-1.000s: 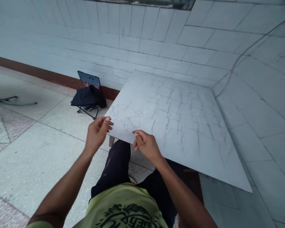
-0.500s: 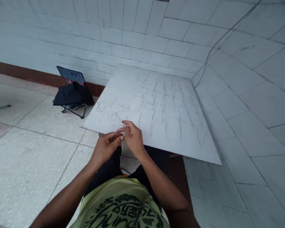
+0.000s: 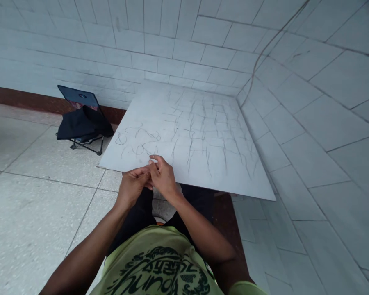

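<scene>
My left hand (image 3: 133, 186) and my right hand (image 3: 162, 175) meet over the near edge of a white board (image 3: 135, 102). The left thumb and fingers are pinched together. On the right, thumb and fingers are pressed in a pinch against the left fingertips, with the index finger bent forward. Whatever lies between the fingertips is too small to make out. Thin dark strands (image 3: 206, 141), like thread or hair, run in rough crossing rows over the board's middle and right. Looser curled strands (image 3: 141, 139) are at its left, just beyond my hands.
A small folding chair (image 3: 83, 123) with dark cloth on it stands left of the board by the wall. White tiled walls (image 3: 320, 164) close in behind and to the right. A cable (image 3: 258, 61) runs down the corner. Speckled floor tiles (image 3: 43, 217) lie at left.
The view has swung slightly right, so the board and chair appear further left. My hands have drawn closer together, the fingertips now touching and overlapping. The strands look the same.
</scene>
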Motion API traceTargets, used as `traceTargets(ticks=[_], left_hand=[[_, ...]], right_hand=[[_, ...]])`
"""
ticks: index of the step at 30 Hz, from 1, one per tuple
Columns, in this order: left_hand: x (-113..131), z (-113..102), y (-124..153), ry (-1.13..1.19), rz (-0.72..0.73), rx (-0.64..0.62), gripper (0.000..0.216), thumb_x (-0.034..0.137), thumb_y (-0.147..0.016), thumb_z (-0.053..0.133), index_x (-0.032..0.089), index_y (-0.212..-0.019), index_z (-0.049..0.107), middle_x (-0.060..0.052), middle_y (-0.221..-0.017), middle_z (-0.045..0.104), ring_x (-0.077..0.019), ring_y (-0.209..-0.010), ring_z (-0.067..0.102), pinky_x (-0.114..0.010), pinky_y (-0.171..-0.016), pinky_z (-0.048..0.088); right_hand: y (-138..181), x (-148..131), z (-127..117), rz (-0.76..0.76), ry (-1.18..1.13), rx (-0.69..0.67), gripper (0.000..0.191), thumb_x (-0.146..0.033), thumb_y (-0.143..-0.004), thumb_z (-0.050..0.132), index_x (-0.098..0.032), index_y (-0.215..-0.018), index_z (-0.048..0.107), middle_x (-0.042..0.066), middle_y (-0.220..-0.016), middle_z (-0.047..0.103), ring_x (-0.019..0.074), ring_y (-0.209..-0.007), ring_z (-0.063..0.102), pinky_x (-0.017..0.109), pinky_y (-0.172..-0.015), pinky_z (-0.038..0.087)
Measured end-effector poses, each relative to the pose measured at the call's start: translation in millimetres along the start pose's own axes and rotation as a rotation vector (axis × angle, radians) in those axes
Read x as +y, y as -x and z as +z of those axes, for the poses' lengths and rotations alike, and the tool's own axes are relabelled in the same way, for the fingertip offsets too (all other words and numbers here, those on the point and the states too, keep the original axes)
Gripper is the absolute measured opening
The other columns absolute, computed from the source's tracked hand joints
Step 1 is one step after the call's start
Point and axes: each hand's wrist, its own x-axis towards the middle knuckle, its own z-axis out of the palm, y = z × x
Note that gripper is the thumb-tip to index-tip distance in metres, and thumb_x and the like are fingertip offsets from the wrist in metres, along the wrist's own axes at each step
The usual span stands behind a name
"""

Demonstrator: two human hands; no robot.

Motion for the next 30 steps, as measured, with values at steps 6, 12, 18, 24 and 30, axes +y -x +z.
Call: traceTargets(ticks=[6,12,18,24,30], left_hand=[[33,-27,-41,-0.049,-0.046,-0.018,0.037,0.043,-0.072,0.089,0.012,-0.091,0.079,-0.011,-0.082,0.079,-0.0178,-0.063,0.071,-0.029,-0.060,0.061],[85,-32,-127,-0.066,-0.116,-0.065,0.014,0.018,-0.079,0.084,0.008,-0.087,0.078,-0.014,-0.081,0.078,-0.0147,-0.060,0.072,-0.022,-0.059,0.061],[110,-5,-227,0.081,-0.142,-0.106,0.006,0.007,-0.083,0.077,0.008,-0.089,0.077,-0.013,-0.085,0.079,-0.0143,-0.067,0.074,-0.021,-0.065,0.064],[112,29,-325,0.208,-0.124,-0.055,0.009,0.002,-0.088,0.072,0.011,-0.089,0.074,-0.011,-0.086,0.077,-0.0118,-0.074,0.073,-0.019,-0.073,0.064],[103,54,-394,0.374,-0.219,-0.004,0.013,-0.003,-0.091,0.065,0.007,-0.095,0.071,-0.011,-0.082,0.075,-0.0128,-0.075,0.073,-0.018,-0.072,0.063]], right_hand=[[2,3,-29,-0.077,-0.014,0.015,0.034,-0.041,-0.106,0.047,-0.022,-0.131,0.059,0.006,-0.105,0.079,0.0186,-0.100,0.073,0.027,-0.080,0.054],[20,38,-71,-0.033,0.029,0.164,0.030,-0.041,-0.105,0.046,-0.022,-0.117,0.066,0.006,-0.103,0.079,0.0200,-0.092,0.074,0.025,-0.065,0.051],[30,79,-91,0.004,0.091,0.300,0.030,-0.039,-0.105,0.045,-0.022,-0.111,0.069,0.007,-0.099,0.078,0.0228,-0.096,0.074,0.034,-0.082,0.057],[30,106,-98,-0.001,0.086,0.351,0.026,-0.035,-0.106,0.044,-0.025,-0.107,0.069,0.006,-0.098,0.076,0.0233,-0.096,0.073,0.038,-0.090,0.056],[29,119,-91,-0.065,0.100,0.387,0.022,-0.026,-0.106,0.045,-0.027,-0.110,0.066,0.003,-0.088,0.071,0.0214,-0.083,0.069,0.036,-0.078,0.057]])
